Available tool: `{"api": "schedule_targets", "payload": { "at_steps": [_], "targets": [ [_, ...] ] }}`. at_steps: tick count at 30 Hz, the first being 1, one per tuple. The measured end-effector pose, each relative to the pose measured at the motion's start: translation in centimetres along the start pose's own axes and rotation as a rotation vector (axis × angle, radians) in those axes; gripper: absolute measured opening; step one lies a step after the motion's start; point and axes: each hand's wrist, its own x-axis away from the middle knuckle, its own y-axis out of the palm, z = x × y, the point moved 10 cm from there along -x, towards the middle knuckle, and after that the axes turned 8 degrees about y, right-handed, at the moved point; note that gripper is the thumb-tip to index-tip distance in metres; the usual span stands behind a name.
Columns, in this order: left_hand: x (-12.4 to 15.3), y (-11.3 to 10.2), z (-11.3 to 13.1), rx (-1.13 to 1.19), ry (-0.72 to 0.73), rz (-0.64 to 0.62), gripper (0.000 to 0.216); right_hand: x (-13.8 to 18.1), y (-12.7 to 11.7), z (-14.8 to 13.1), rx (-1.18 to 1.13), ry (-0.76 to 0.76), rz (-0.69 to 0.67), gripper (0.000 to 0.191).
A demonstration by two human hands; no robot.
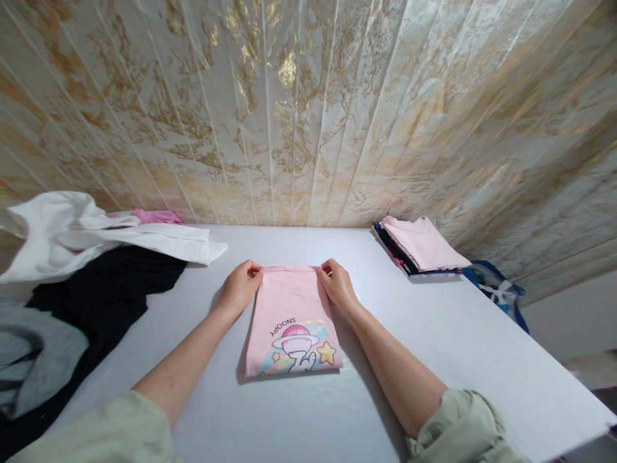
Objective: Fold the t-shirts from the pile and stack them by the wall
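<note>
A pink garment (294, 299), folded into a neat rectangle, lies flat in front of me. Its printed side faces up, with a cartoon picture, stars and the word SNOOPY upside down to me. My left hand (241, 283) pinches its far left corner between thumb and fingers. At the far right corner, my right hand (337, 283) has the same kind of pinch on the cloth. The far edge is stretched straight between both hands. Whether it is a shirt or another garment, I cannot tell.
A stack of folded clothes (424, 244), pink on top, sits at the table's (434, 360) back right. Loose white cloth (96, 231), black cloth (110, 289) and grey cloth (43, 354) are heaped on the left. A blue-edged bag (501, 292) lies beyond the right edge. Patterned curtain (289, 128) hangs behind.
</note>
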Motion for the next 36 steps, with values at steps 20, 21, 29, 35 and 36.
{"api": "schedule_targets", "payload": {
  "at_steps": [20,21,29,35,36],
  "targets": [
    [-1.2,0.2,-1.4,-0.088,-0.095,-0.038,0.007,0.4,0.2,0.0,0.165,0.084,0.071,0.013],
    [-1.2,0.2,-1.3,-0.096,-0.092,-0.037,0.007,0.4,0.1,0.1,0.159,0.083,0.073,0.01],
    [0.3,-1.4,3.3,-0.171,0.069,0.06,0.014,0.6,-2.5,-2.2,0.047,-0.065,0.07,0.026],
    [3.9,5.3,10.0,-0.388,0.538,-0.216,0.041,4.7,3.5,-6.9,0.378,-0.443,-0.179,0.041],
    [4.0,6.1,9.5,-0.442,0.527,-0.255,0.043,4.9,4.2,-6.5,0.431,-0.429,-0.192,0.044]
  ]
}}
